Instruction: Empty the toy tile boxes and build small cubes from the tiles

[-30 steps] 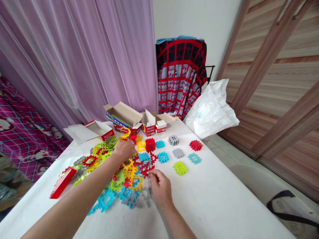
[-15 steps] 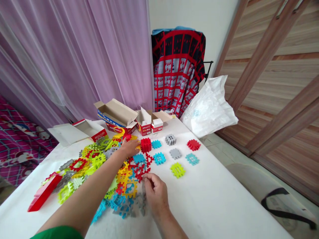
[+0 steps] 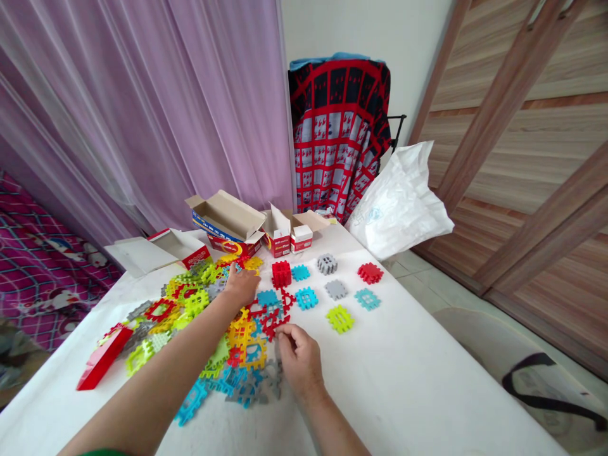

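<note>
My left hand [image 3: 242, 285] reaches over the far part of a heap of notched plastic building pieces [image 3: 194, 304], fingers apart and partly hidden; I see nothing held in it. The heap mixes green, yellow, red, blue and grey pieces. At its right edge my right hand [image 3: 301, 358] is curled, thumb and forefinger pressed together close to a red piece [image 3: 274, 324]. Whatever sits between those fingertips is too small to make out. Just beyond stand a stack of red square pieces [image 3: 282, 273] and a blue window-shaped piece [image 3: 306, 297].
Opened cardboard boxes [image 3: 228, 218] line the far side of the white table [image 3: 403, 380]. Right of the heap lie a green piece [image 3: 340, 319], a grey stack [image 3: 327, 264] and several others. A red wedge-shaped object [image 3: 104, 359] is at left. A white bag [image 3: 401, 202] leans beyond the right edge.
My left hand has shifted slightly left over the heap. The right hand stays beside the red piece. The whole view has tilted a little.
</note>
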`<state>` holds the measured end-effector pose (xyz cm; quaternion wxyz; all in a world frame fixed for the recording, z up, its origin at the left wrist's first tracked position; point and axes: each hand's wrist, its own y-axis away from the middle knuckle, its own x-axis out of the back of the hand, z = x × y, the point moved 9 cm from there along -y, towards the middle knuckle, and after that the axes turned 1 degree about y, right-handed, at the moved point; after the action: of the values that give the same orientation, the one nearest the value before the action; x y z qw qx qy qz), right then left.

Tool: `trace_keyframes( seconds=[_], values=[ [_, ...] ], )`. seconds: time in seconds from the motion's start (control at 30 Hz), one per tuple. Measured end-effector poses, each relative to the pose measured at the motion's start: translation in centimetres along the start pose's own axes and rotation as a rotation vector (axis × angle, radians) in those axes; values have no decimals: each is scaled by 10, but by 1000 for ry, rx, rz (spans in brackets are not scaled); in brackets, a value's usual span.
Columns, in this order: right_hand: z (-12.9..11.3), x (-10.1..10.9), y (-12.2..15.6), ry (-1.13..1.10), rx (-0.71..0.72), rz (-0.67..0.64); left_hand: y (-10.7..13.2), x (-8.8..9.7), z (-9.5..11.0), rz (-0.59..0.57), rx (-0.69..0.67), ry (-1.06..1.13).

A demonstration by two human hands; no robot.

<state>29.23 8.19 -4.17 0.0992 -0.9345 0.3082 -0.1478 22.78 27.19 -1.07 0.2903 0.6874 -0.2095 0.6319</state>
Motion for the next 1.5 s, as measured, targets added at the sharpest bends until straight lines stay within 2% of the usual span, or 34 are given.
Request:
trace_keyframes(
  seconds=[0.13, 0.23, 0.53, 0.7, 1.0, 1.2, 1.5],
  values=[
    [0, -1, 0, 6, 18, 0, 11, 6, 5, 38, 59, 137],
    [-2, -1, 0, 14, 29, 1, 16, 4, 8, 57, 117, 316],
    [-3, -2, 0, 15, 25, -9, 6, -41, -7, -41, 405, 979],
    [-3, -2, 1, 9, 27, -8, 3, -50, -4, -73, 496, 1223],
    [-3, -3, 1, 14, 11, -20, -7, -54, -1, -98, 511, 1433],
    [-4, -2, 1, 15, 16, -19, -10, -59, 1, -115, 514, 1486],
    [-4, -3, 1, 19, 11, -29, -10, -56, 2, -118, 528, 1538]
  ],
)
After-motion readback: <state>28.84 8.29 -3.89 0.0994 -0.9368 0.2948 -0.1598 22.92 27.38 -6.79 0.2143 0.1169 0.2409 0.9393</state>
